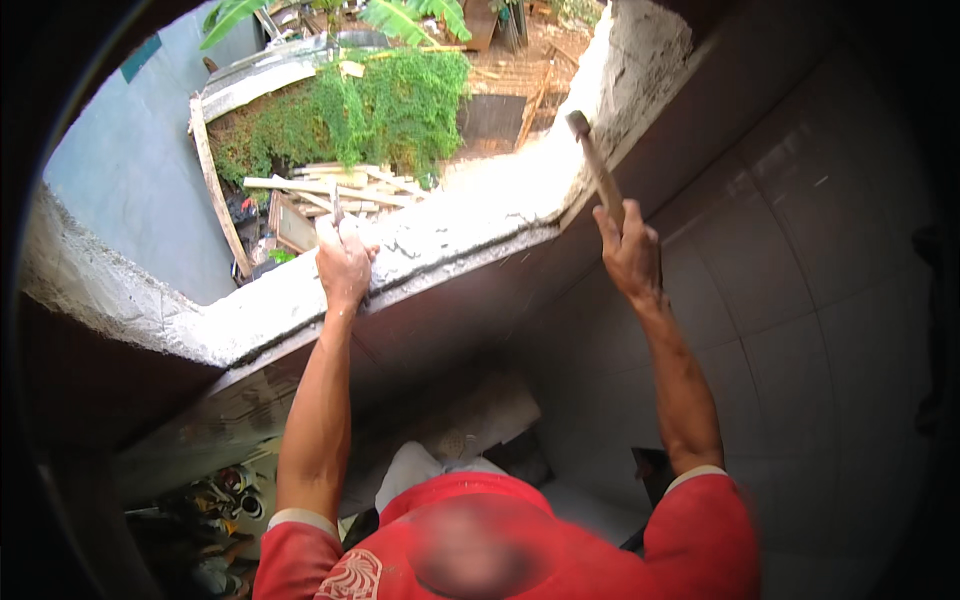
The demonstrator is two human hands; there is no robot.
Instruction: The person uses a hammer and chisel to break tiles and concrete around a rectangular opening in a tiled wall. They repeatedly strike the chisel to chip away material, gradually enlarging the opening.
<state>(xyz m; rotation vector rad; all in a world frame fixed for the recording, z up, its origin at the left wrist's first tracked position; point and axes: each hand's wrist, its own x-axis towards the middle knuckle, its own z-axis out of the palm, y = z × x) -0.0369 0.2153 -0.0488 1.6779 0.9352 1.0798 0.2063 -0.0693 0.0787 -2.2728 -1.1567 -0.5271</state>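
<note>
My right hand (633, 258) is wrapped round the wooden handle of a hammer (600, 172), raised at the right end of a rough opening in the wall. The hammer's dark head points up and away from me, near the white edge of the opening. My left hand (343, 265) is closed over the bare sill (450, 222), gripping a slim metal tool that looks like a chisel (337, 203). Only its upper end shows above my fingers; the rest is hidden by the hand. The sill has a chipped, crumbly surface in bright light.
Dark tiled wall (790, 260) runs along the right. Outside the opening are a pale blue wall (150, 170), stacked wood strips (350, 188) and green plants (390, 105). Assorted items (240, 495) lie low at the left, below the sill.
</note>
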